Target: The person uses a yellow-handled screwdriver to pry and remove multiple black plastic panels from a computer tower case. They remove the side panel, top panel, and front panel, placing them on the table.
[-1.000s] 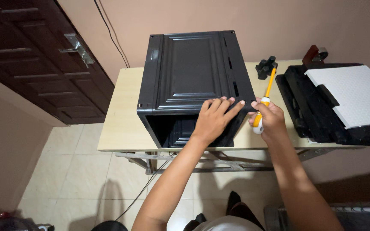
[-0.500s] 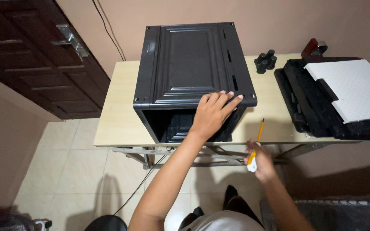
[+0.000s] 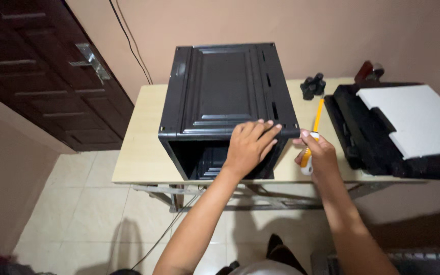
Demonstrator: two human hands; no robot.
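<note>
Two hands, left [image 3: 248, 147] flat on ribbed black metal case [image 3: 227, 94], right [image 3: 318, 153] gripping slim yellow screwdriver [image 3: 313, 133]

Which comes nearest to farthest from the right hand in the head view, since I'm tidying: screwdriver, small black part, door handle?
From the right hand:
1. Screwdriver, held in it.
2. Small black part, behind on the table.
3. Door handle, far left.

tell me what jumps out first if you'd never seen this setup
A big black metal casing stands in the middle of the pale table, its open side facing the person. The left hand lies flat on its top front edge, while the right hand beside it grips a yellow-handled screwdriver. At the table's right end lies a black device with a white panel on top.
</note>
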